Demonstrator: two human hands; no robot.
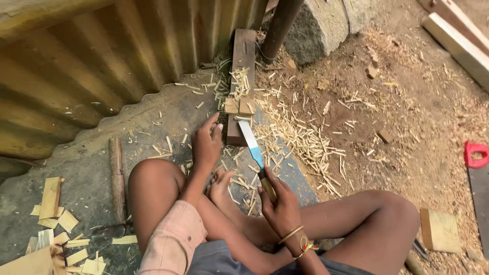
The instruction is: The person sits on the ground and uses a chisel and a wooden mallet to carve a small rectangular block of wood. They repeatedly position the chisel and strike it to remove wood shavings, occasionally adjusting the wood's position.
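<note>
The person sits cross-legged on a grey ridged sheet (91,173), knees wide, bare foot tucked in the middle. The right hand (279,202) is wrapped tight round the wooden handle of a knife (253,147), fingers curled closed on it, and the flat blade, pale steel with a blue band, angles up toward a dark wooden block (242,76) lying along the sheet's far edge. The left hand (206,142) hovers just beside the block's near end, fingers loosely spread and pointing at it, gripping nothing I can see. Two squarish pale wood chips (239,106) sit on top of the block, with thin straw-coloured splinters (300,137) strewn over the sheet's right edge and the sandy dirt. Flat offcuts (53,214) pile at the sheet's near left corner, beside a rough brown stick (117,178). A red-handled saw (478,173) lies far right.
</note>
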